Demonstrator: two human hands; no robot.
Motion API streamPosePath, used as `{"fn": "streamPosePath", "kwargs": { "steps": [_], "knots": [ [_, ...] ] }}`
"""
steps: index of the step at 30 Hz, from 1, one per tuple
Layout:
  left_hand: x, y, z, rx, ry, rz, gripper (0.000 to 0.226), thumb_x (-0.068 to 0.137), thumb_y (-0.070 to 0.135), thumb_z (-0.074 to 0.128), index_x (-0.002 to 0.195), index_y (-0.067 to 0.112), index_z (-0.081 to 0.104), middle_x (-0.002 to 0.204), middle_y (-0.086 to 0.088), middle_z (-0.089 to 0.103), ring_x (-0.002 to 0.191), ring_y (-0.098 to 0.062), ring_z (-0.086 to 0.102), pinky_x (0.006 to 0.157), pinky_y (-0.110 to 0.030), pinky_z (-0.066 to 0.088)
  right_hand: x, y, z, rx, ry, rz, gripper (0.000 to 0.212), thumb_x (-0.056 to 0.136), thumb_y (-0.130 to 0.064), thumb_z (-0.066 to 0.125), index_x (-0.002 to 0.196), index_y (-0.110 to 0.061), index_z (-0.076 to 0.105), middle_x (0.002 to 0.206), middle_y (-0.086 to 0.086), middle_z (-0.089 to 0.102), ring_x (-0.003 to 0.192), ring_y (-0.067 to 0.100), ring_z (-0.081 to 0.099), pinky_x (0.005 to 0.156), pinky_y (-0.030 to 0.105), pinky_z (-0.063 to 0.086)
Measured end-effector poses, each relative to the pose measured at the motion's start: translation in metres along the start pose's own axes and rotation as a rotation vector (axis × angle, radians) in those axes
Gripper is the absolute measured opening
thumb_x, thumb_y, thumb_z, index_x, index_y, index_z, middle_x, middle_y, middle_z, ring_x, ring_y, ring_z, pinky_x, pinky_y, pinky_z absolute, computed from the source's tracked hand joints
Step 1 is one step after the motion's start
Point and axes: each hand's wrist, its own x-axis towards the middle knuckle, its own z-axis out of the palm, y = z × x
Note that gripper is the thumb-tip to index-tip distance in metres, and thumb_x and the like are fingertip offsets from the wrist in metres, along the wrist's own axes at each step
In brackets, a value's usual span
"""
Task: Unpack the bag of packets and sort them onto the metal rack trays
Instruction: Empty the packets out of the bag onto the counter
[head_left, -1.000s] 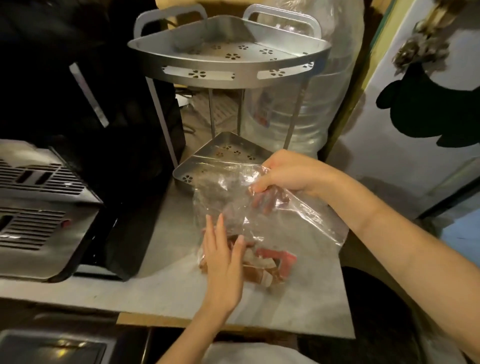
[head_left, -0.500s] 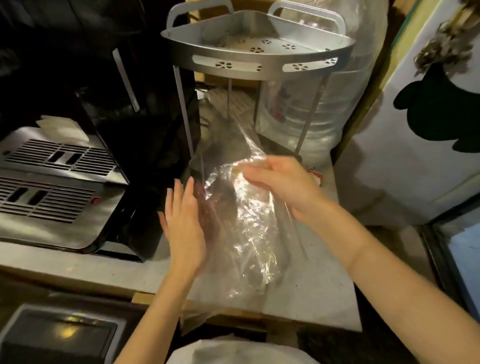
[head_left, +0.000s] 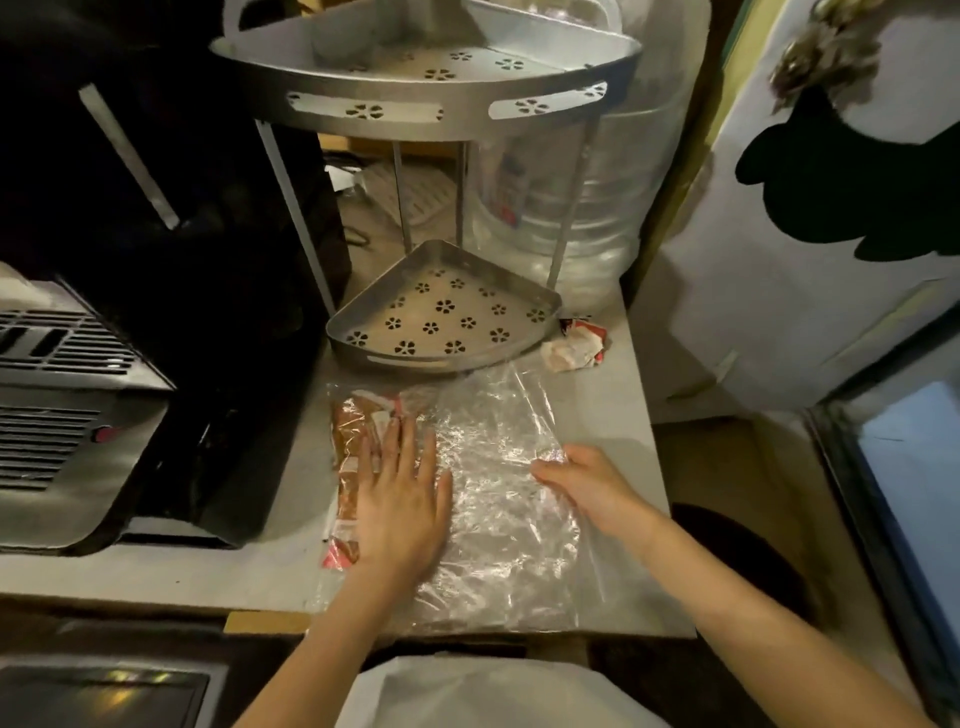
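Note:
A clear plastic bag (head_left: 498, 483) lies flat on the grey counter. Brown and red packets (head_left: 349, 441) are bunched at its left end. My left hand (head_left: 400, 499) lies flat on the bag with straight fingers, pressing on the packets. My right hand (head_left: 582, 480) pinches the bag's crumpled right edge. Just behind the bag stands the metal rack, its lower tray (head_left: 447, 317) bare and its upper tray (head_left: 431, 78) raised on thin legs.
A few crumpled red-and-white packets (head_left: 574, 345) lie right of the lower tray. A black machine (head_left: 171, 260) with a steel grille (head_left: 57, 415) fills the left side. A large clear water bottle (head_left: 566, 208) stands behind the rack. The counter edge (head_left: 467, 631) runs close below the bag.
The bag was held upright between both hands; now it lies flat on the counter. My left hand came down on the packets, and my right hand moved to the bag's right edge.

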Motion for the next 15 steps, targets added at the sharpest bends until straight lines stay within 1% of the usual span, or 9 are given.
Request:
{"fn": "streamPosePath", "kwargs": {
  "steps": [1,3,5,6,7,8,11,13,15],
  "knots": [
    [0.001,-0.002,0.001,0.015,-0.011,0.021,0.061,0.091,0.051,-0.003,0.143,0.02,-0.011,0.152,-0.007,-0.019,0.137,-0.025,-0.026,0.108,-0.045,-0.027,0.001,0.002,0.003,0.041,0.016,0.001,0.004,0.084,-0.008,0.063,0.081,-0.004,0.063,0.068,0.004,0.06,0.065,0.014,0.056,0.054,0.013,0.043],
    [0.005,-0.009,0.001,0.03,-0.007,0.046,0.061,0.091,0.051,-0.002,0.143,0.02,-0.01,0.153,-0.006,-0.017,0.138,-0.024,-0.024,0.109,-0.044,-0.026,0.002,0.004,0.009,0.093,0.025,0.001,0.01,0.083,-0.004,0.063,0.073,-0.008,0.062,0.066,0.005,0.059,0.06,0.013,0.054,0.05,0.011,0.041],
    [0.009,-0.016,-0.001,0.055,-0.007,0.055,0.062,0.09,0.051,-0.001,0.144,0.02,-0.004,0.153,-0.005,-0.012,0.14,-0.024,-0.019,0.11,-0.043,-0.024,0.004,0.006,0.013,0.05,0.033,0.003,0.014,0.082,-0.008,0.065,0.069,-0.011,0.059,0.063,0.003,0.059,0.054,0.009,0.052,0.047,0.011,0.04],
    [0.01,-0.017,-0.003,0.066,-0.025,0.062,0.062,0.089,0.051,-0.003,0.144,0.021,-0.004,0.153,-0.005,-0.013,0.14,-0.024,-0.019,0.109,-0.043,-0.026,0.005,0.006,0.013,0.008,0.04,-0.004,0.012,0.081,-0.011,0.066,0.072,-0.011,0.059,0.063,0.002,0.059,0.053,0.008,0.052,0.048,0.013,0.04],
    [0.011,-0.017,-0.004,0.067,-0.041,0.066,0.063,0.088,0.051,-0.006,0.144,0.021,-0.007,0.153,-0.004,-0.016,0.139,-0.024,-0.021,0.107,-0.042,-0.029,0.005,0.006,0.013,-0.03,0.05,-0.026,0.009,0.081,-0.014,0.067,0.079,-0.009,0.06,0.067,0.002,0.061,0.055,0.008,0.053,0.052,0.014,0.041],
    [0.012,-0.015,-0.006,0.055,-0.05,0.065,0.065,0.086,0.051,-0.01,0.144,0.022,-0.01,0.152,-0.004,-0.018,0.138,-0.023,-0.024,0.105,-0.041,-0.032,0.005,0.005,0.012,-0.067,0.063,-0.069,0.015,0.081,-0.017,0.067,0.091,-0.008,0.059,0.074,0.003,0.062,0.059,0.009,0.054,0.055,0.016,0.042],
    [0.013,-0.008,-0.007,0.011,-0.058,0.064,0.067,0.081,0.053,-0.018,0.142,0.024,-0.014,0.15,-0.003,-0.022,0.136,-0.022,-0.028,0.101,-0.039,-0.036,0.005,0.008,0.005,-0.19,0.118,-0.175,0.05,0.082,-0.022,0.067,0.124,-0.014,0.041,0.094,0.008,0.059,0.078,0.021,0.06,0.067,0.022,0.045],
    [0.014,-0.001,-0.006,-0.021,-0.044,0.095,0.064,0.085,0.052,-0.012,0.143,0.025,-0.006,0.152,-0.003,-0.013,0.138,-0.025,-0.022,0.105,-0.04,-0.03,0.004,0.011,0.0,-0.278,0.149,-0.197,0.054,0.082,-0.022,0.067,0.129,-0.015,0.041,0.101,0.007,0.06,0.084,0.023,0.062,0.07,0.025,0.048],
    [0.013,0.009,-0.005,-0.062,-0.051,0.123,0.062,0.088,0.052,-0.009,0.143,0.026,0.003,0.153,-0.002,-0.003,0.14,-0.026,-0.014,0.107,-0.041,-0.025,0.006,0.017,-0.007,-0.359,0.202,-0.215,0.044,0.081,-0.018,0.067,0.12,-0.012,0.049,0.096,0.007,0.061,0.079,0.023,0.062,0.071,0.035,0.054]
  ]
}}
